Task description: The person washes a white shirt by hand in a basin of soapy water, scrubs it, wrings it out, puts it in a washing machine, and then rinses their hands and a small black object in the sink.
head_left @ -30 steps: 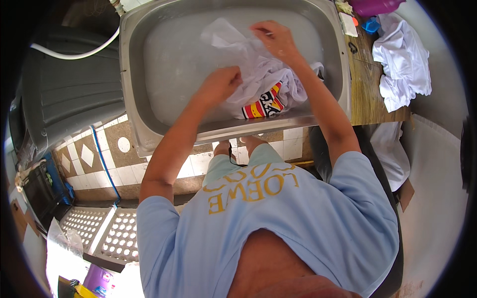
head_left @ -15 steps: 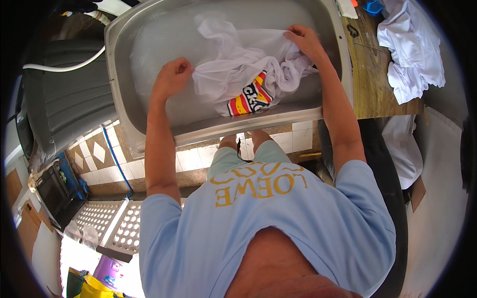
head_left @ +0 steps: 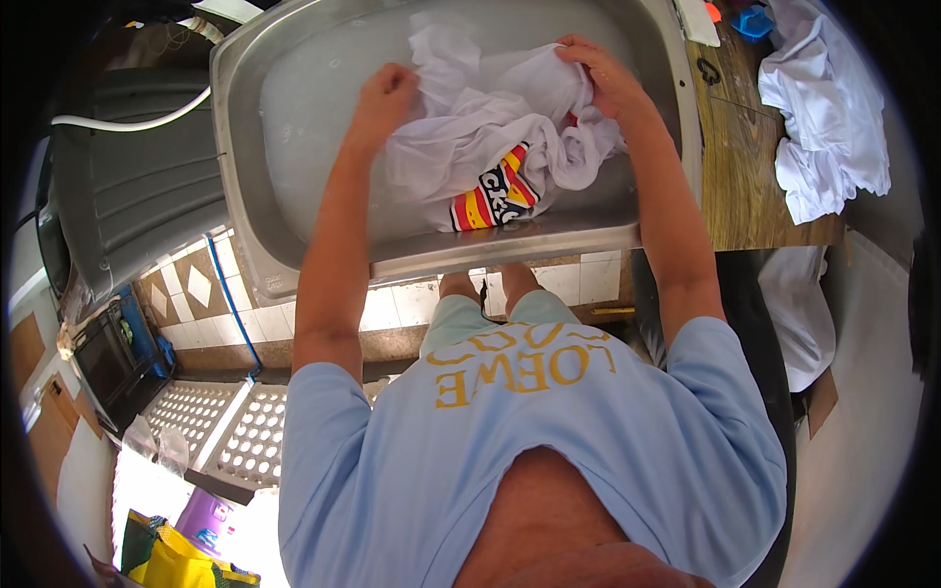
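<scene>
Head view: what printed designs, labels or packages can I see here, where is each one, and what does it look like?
Printed patch: on the white garment in the metal sink, between both hands; red, yellow and black stripes with white shapes.
Shirt print: on the person's light blue shirt, below the sink's front edge; yellow letter shapes.
Yellow bag: lower left corner on the floor; yellow with green trim.
No screens or signs show.

Bright daylight, sharp centre, strong fisheye bend w/ dark rim

We're in a home wash area: steel basin (head_left: 245, 196) w/ water, tiled floor (head_left: 402, 304) below it, laundry pile (head_left: 823, 127) right of it.
</scene>
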### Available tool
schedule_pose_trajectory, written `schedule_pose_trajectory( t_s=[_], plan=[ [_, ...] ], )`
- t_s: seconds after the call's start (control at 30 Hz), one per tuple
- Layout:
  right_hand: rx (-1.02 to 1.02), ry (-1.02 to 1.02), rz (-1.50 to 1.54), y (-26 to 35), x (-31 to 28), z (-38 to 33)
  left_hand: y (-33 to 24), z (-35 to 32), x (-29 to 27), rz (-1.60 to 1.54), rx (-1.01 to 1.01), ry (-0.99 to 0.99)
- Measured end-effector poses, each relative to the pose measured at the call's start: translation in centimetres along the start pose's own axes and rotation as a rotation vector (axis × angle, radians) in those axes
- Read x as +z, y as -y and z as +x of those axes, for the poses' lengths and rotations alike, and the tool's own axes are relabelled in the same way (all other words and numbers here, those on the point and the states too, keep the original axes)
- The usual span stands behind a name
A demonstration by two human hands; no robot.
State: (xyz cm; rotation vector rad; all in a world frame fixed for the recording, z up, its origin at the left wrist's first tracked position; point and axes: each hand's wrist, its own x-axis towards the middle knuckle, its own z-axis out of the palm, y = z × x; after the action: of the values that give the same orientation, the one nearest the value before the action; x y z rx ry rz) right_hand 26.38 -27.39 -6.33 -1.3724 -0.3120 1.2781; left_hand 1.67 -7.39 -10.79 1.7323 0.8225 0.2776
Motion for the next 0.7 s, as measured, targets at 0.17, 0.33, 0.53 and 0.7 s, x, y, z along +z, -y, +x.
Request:
schedule_pose_trajectory(
  t_s=[0.17,0.33,0.53,0.7],
  plan=[
    [-0.075,-0.135,0.025,0.6,-0.1,-0.5,-1.3,0.6,-4.5,-0.618,-0.184,-0.158],
    [-0.062,-0.097,-0.011,0.8,-0.5,0.3,-1.9,0.9,-6.1,-0.489,-0.169,-0.318],
    [-0.176,-0.134,-0.259,0.3,-0.4,0.6,-1.4,1.0,-6.6,-0.292,-0.146,-0.410],
    [-0.251,-0.087,-0.384,0.2,0.1,0.7,-0.9,0.4,-6.8,0.375,0.208,-0.575]
  ],
)
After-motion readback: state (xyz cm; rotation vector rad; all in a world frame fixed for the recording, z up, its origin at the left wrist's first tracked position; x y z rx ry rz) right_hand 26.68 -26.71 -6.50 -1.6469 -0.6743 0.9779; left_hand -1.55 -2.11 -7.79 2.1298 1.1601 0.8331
